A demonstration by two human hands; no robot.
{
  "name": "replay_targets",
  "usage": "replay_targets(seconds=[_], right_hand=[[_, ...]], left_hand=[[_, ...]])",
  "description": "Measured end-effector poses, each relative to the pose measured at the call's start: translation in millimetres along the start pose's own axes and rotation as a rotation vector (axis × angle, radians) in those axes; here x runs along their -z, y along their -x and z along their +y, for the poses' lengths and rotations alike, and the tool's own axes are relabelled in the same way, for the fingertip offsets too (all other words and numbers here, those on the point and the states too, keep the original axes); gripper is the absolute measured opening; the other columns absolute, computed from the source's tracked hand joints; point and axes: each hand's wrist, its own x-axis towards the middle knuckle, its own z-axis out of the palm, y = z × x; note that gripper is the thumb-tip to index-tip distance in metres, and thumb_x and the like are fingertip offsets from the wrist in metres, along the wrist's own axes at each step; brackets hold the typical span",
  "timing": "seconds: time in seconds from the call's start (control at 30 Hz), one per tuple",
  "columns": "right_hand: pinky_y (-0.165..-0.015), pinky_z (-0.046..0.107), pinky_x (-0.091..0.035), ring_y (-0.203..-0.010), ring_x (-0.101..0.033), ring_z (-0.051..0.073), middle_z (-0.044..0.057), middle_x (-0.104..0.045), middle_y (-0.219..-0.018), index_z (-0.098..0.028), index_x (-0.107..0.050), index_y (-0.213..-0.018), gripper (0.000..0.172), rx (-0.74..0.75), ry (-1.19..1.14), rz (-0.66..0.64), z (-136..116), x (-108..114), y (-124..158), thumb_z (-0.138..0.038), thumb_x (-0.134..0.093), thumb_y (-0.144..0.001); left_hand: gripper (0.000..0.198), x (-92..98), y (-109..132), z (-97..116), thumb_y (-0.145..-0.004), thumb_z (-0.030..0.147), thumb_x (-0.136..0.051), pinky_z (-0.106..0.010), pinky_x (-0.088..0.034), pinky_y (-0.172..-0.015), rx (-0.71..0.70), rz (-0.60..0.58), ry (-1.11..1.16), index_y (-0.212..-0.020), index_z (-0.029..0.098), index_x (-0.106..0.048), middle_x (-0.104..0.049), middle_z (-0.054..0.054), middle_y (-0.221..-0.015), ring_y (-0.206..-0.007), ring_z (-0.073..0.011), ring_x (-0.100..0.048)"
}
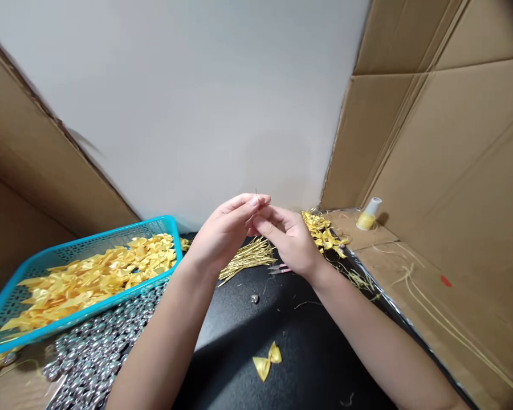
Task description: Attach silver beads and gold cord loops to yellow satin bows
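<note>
Fingertips pinched, my left hand (224, 228) holds a thin needle (256, 192) whose tip sticks up above the thumb. My right hand (294, 242) meets it there, thumb and fingers closed together; what they grip is hidden. Below the hands lies a bundle of gold cords (250, 257). Partly behind my right hand is a pair of pink-handled thread snips (279, 268). One silver bead (255, 298) sits on the black mat (235, 336), and nearer to me lies a yellow ribbon bow (268, 361).
At left a blue basket (111, 303) holds many yellow bows, with a heap of silver beads (98, 347) before it. Finished-looking yellow bows (322, 233) pile up at back right. A thread spool (368, 215) stands on cardboard. Cardboard walls (453, 148) flank both sides.
</note>
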Motion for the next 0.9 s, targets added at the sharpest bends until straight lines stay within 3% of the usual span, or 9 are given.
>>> replay_targets(seconds=[0.1,0.17,0.33,0.4,0.5,0.63,0.77,0.83,0.9], right_hand=[[-0.078,0.031,-0.048,-0.077,-0.06,0.014,0.001,-0.067,-0.075,-0.018,-0.067,-0.074,0.02,-0.052,0.073,-0.037,-2,3,1,-0.033,-0.061,-0.086],[-0.077,0.03,-0.047,-0.075,-0.059,0.014,0.001,-0.067,-0.074,-0.017,-0.068,-0.071,0.021,-0.112,0.169,-0.129,-5,5,1,-0.031,-0.061,-0.085],[-0.076,0.028,-0.047,-0.075,-0.061,0.013,0.002,-0.07,-0.075,-0.016,-0.073,-0.077,0.018,-0.356,0.288,-0.61,-3,17,-3,-0.032,-0.065,-0.082],[-0.076,0.028,-0.046,-0.075,-0.061,0.013,0.002,-0.07,-0.075,-0.015,-0.073,-0.079,0.02,-0.41,0.246,-0.709,3,21,-4,-0.033,-0.065,-0.082],[-0.076,0.026,-0.046,-0.075,-0.061,0.011,0.001,-0.07,-0.076,-0.015,-0.073,-0.081,0.018,-0.446,0.162,-0.735,12,23,-5,-0.031,-0.065,-0.083],[-0.075,0.026,-0.047,-0.074,-0.062,0.01,0.001,-0.07,-0.075,-0.015,-0.073,-0.084,0.016,-0.504,0.099,-0.716,19,21,-5,-0.03,-0.066,-0.083],[-0.072,0.025,-0.048,-0.072,-0.062,0.01,0.001,-0.07,-0.076,-0.015,-0.073,-0.085,0.012,-0.522,0.127,-0.701,22,20,-3,-0.025,-0.069,-0.079],[-0.069,0.024,-0.047,-0.07,-0.061,0.009,0.0,-0.07,-0.077,-0.016,-0.073,-0.086,0.011,-0.521,0.143,-0.72,24,20,-3,-0.022,-0.07,-0.078],[-0.066,0.024,-0.046,-0.067,-0.059,0.009,-0.001,-0.069,-0.076,-0.017,-0.073,-0.085,0.009,-0.518,0.157,-0.749,25,20,-3,-0.021,-0.07,-0.078]], left_hand=[[0.008,1.1,-1,4,-0.075,0.024,-0.077,-0.021,-0.051,-0.065,-0.009,0.064,0.103,-0.072,0.019,-0.071,-0.069,0.0,-0.078,-0.074,-0.0119,-0.065],[0.01,1.1,-1,9,-0.078,0.021,-0.074,-0.019,-0.052,-0.062,-0.013,0.115,0.159,-0.071,0.018,-0.069,-0.067,0.002,-0.074,-0.068,-0.0092,-0.066],[0.021,2.5,0,23,-0.089,0.015,-0.063,-0.009,-0.042,-0.042,-0.034,0.191,0.291,-0.068,0.019,-0.067,-0.066,0.005,-0.066,-0.043,0.0002,-0.051],[0.028,6.4,0,28,-0.092,0.014,-0.058,-0.008,-0.037,-0.036,-0.078,0.199,0.327,-0.066,0.019,-0.067,-0.066,0.005,-0.065,-0.038,0.0017,-0.043],[0.033,15.2,1,37,-0.095,0.015,-0.054,-0.009,-0.036,-0.036,-0.163,0.205,0.327,-0.065,0.022,-0.067,-0.068,0.005,-0.065,-0.038,0.0004,-0.037],[0.036,25.3,5,48,-0.099,0.017,-0.047,-0.015,-0.035,-0.035,-0.233,0.303,0.398,-0.068,0.024,-0.065,-0.068,0.003,-0.062,-0.038,-0.0037,-0.035],[0.02,27.8,9,56,-0.1,0.022,-0.046,-0.017,-0.032,-0.037,-0.245,0.328,0.481,-0.102,0.025,-0.066,-0.069,0.002,-0.062,-0.039,-0.0048,-0.036],[0.025,26.9,11,58,-0.1,0.022,-0.046,-0.019,-0.03,-0.037,-0.242,0.318,0.506,-0.12,0.029,-0.06,-0.069,0.003,-0.063,-0.039,-0.0057,-0.036],[0.028,25.9,12,58,-0.101,0.02,-0.044,-0.021,-0.029,-0.038,-0.251,0.324,0.507,-0.125,0.029,-0.057,-0.068,0.003,-0.064,-0.039,-0.0057,-0.035]])
